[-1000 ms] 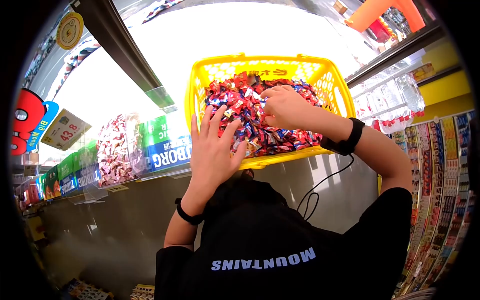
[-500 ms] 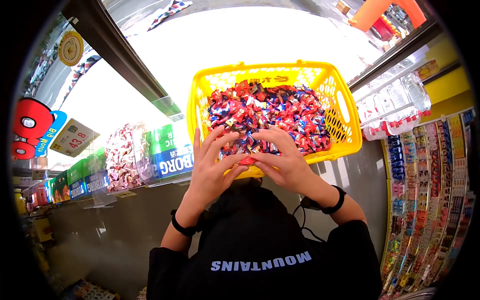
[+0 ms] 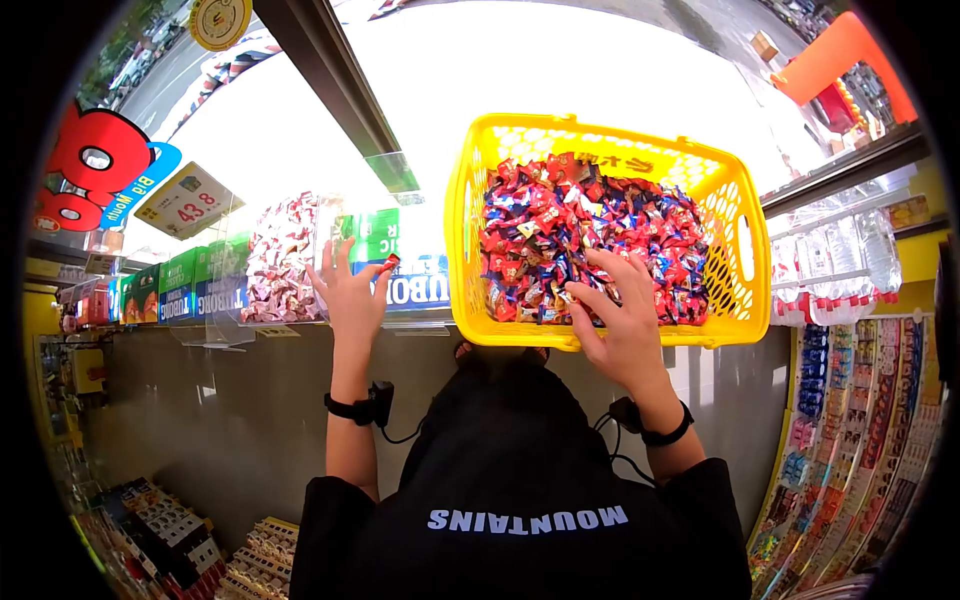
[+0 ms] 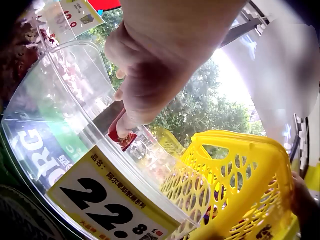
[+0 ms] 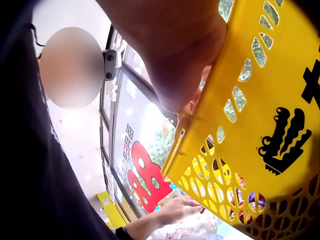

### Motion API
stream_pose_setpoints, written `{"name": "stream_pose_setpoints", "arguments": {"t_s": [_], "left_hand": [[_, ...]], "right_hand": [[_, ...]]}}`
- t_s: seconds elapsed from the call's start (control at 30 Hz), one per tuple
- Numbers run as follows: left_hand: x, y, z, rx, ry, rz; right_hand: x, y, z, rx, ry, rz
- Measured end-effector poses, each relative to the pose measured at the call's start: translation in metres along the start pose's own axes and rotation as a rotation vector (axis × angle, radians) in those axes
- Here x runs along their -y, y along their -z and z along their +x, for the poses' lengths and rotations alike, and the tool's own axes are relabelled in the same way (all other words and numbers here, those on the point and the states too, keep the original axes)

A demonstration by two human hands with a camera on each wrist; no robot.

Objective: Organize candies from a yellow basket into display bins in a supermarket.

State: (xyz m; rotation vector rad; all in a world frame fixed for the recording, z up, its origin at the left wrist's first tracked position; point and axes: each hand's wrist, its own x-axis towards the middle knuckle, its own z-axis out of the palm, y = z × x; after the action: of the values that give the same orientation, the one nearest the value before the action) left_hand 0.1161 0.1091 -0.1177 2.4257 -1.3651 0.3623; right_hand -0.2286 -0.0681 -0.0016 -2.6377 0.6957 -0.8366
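Note:
My left hand (image 3: 352,305) pinches a small red-wrapped candy (image 3: 391,262) between thumb and finger, to the left of the yellow basket (image 3: 461,250). In the left wrist view the candy (image 4: 123,140) hangs over a clear plastic bin (image 4: 76,97). The basket holds a heap of red and blue wrapped candies (image 3: 560,220). Over the basket's near rim reaches my right hand (image 3: 622,325), its loosely bent fingers above the heap and nothing seen in them. The right wrist view shows the basket wall (image 5: 250,110) hiding those fingertips.
Left of the basket stands a green and blue box (image 3: 420,290), then a clear bin of pink-wrapped candies (image 3: 285,260). A price card (image 4: 107,195) fronts the clear bin. Bottled water (image 3: 835,260) stands at the right, above hanging goods (image 3: 860,400).
My right hand came out of the heap to my left hand, a red candy between them; now the left hand has carried it left and the right is back over the basket. The view has shifted left.

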Motion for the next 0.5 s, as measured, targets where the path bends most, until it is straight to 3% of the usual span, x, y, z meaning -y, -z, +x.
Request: {"name": "stream_pose_setpoints", "arguments": {"t_s": [0.23,0.5], "left_hand": [[0.026,-0.015,-0.011,0.1,0.001,0.143],[0.023,-0.001,-0.003,-0.036,0.069,0.104]], "right_hand": [[0.001,-0.001,0.001,0.047,-0.047,-0.047],[0.006,0.0,0.004,0.057,-0.067,-0.058]]}}
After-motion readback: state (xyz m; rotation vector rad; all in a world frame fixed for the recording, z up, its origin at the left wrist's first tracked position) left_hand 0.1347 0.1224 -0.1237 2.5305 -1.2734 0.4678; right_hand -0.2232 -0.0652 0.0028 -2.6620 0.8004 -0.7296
